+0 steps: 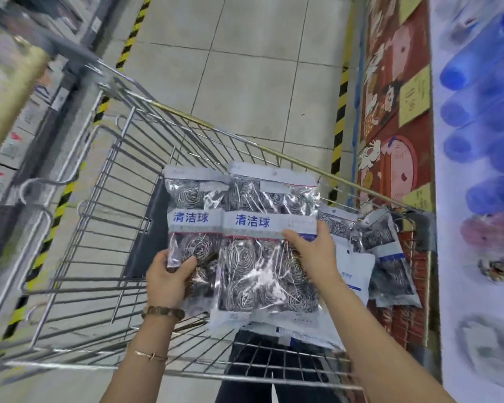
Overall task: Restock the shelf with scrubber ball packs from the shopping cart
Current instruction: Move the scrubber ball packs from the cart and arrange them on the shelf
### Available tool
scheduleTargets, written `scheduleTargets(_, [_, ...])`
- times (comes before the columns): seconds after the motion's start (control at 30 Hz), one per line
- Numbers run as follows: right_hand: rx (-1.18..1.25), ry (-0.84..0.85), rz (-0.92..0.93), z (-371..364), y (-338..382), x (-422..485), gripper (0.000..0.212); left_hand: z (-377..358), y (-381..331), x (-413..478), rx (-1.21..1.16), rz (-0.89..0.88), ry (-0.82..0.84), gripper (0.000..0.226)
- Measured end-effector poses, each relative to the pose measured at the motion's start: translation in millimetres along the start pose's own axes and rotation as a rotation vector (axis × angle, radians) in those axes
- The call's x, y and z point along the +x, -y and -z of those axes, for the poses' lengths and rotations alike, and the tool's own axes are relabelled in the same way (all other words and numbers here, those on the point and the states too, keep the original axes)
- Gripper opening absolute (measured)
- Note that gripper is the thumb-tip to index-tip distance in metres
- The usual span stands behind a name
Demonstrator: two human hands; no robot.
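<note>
Right, both hands are loaded above the shopping cart (122, 175). The left hand (169, 279) pinches the lower corner of one scrubber ball pack (191, 216), thumb on the front and fingers tucked behind. The right hand (312, 251) grips a second pack (262, 257) at its right edge, thumb laid across below the blue label band. The two overlap between the hands, labels up, fanned side by side, probably so both go up in one trip. The spare packs (387, 257) lie heaped in the basket just right of the right hand, so plenty remains. The shelving (9, 141) beyond the left hand is a blur; which shelf takes them, I can't tell.
</note>
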State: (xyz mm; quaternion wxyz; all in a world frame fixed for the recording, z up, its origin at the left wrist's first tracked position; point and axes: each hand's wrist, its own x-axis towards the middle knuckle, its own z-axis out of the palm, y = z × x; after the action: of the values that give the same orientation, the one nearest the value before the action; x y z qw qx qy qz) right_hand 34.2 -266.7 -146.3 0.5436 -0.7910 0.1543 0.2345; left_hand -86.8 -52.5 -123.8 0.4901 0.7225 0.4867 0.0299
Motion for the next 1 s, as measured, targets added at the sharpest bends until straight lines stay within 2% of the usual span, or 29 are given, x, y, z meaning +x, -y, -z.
scheduleTargets(0.17, [0.047,-0.164,0.018,63.5,11.0,-43.3,0.041,13.2,-29.0,-32.0,0.02,-0.13,0.025,0.03])
scheduleTargets(0.3, [0.063,-0.305,0.024,99.3,12.8,-75.0,0.041,19.4,-49.1,-42.1,-0.001,-0.165,0.106,0.025])
scheduleTargets(0.4, [0.123,-0.396,0.024,114.6,13.3,-92.4,0.043,19.3,-58.7,-42.6,-0.008,-0.192,0.175,0.036])
scheduleTargets(0.5, [0.126,-0.521,0.034,121.7,13.2,-109.2,0.038,15.2,-64.6,-37.1,-0.02,-0.208,0.232,0.044])
scheduleTargets(0.73, [0.208,-0.811,-0.045,123.1,-13.1,-176.7,0.038,-1.0,-83.6,-43.7,0.055,-0.443,0.408,0.034])
scheduleTargets(1.0, [0.285,-1.122,-0.165,119.4,-52.2,-257.0,0.032,-35.0,-89.3,-86.9,0.126,-0.569,0.689,0.034])
